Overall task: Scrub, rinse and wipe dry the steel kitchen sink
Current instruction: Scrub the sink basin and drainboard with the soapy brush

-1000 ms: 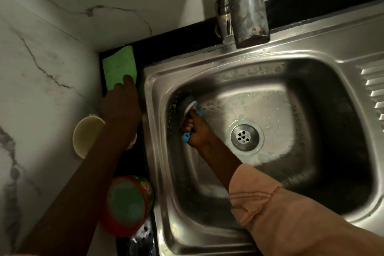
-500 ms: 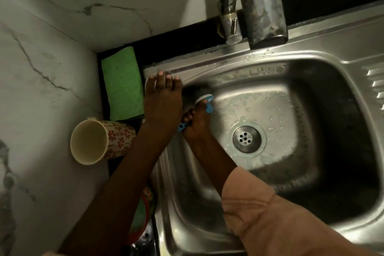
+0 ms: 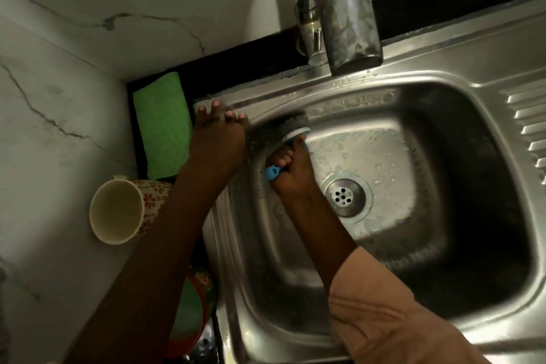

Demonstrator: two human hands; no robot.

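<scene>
Head view: right hand [image 3: 291, 168] grips brush [image 3: 291, 134], handle axis 7-to-1 o'clock, bristles on sink [image 3: 443, 68] wall; flat left hand [image 3: 217, 139] at 9 o'clock braces the rim.

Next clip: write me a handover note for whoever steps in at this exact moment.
Left hand: fingers straight, resting on the sink rim at its far left corner.
Right hand: grips the blue-handled brush, bristles against the basin's far left wall.
Suds cover the basin floor around the drain; no water shows at the tap.
Green cloth lies on the counter left of the sink.
Done: scrubbing under way.
Left: finish scrubbing, rinse, wipe dry.
</scene>
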